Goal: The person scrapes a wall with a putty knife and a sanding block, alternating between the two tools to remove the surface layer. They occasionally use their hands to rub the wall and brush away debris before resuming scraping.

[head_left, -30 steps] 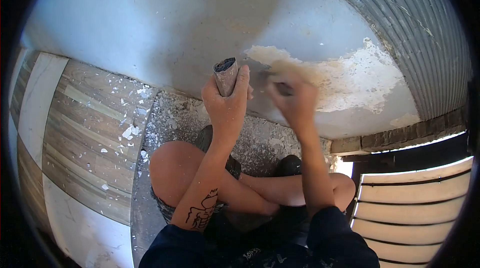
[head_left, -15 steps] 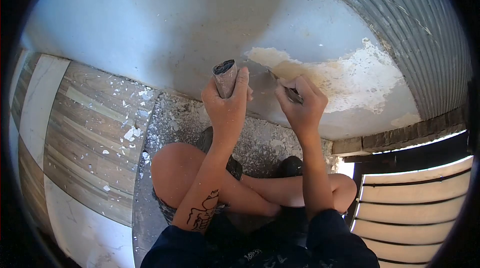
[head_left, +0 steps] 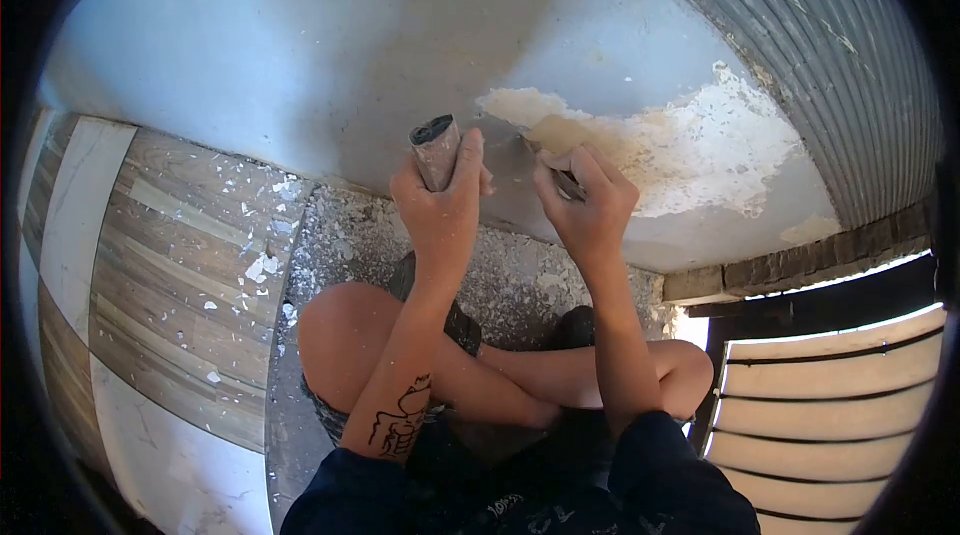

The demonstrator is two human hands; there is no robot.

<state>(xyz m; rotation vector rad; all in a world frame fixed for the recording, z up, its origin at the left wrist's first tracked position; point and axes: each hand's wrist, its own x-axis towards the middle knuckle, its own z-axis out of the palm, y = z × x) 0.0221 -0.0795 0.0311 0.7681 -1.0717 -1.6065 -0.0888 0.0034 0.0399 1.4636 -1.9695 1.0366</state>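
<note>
My left hand (head_left: 437, 215) is wrapped round a dusty, rolled-up sheet of sandpaper (head_left: 436, 157), its dark inner face showing at the open top end. The roll stands upright in front of the wall. My right hand (head_left: 592, 203) pinches a thin-bladed scraper (head_left: 530, 145), mostly hidden by the fingers. Its tip points up and left, right at the grey paint below the bare patch (head_left: 690, 160). That patch is cream and white, with ragged paint edges. Grey-blue paint covers the surrounding wall (head_left: 400, 25).
Paint flakes (head_left: 262, 267) litter the wood-look floor (head_left: 180, 235) on the left and the rough concrete strip (head_left: 340, 230) along the wall's foot. My bent legs (head_left: 350, 340) are close below my hands. Corrugated metal (head_left: 840, 55) rises at the right, above a slatted panel (head_left: 820, 415).
Both hands appear slightly further left, with the view also shifted a little. The sandpaper roll and the scraper are still held, and the blade stays close to the patch's lower left edge.
</note>
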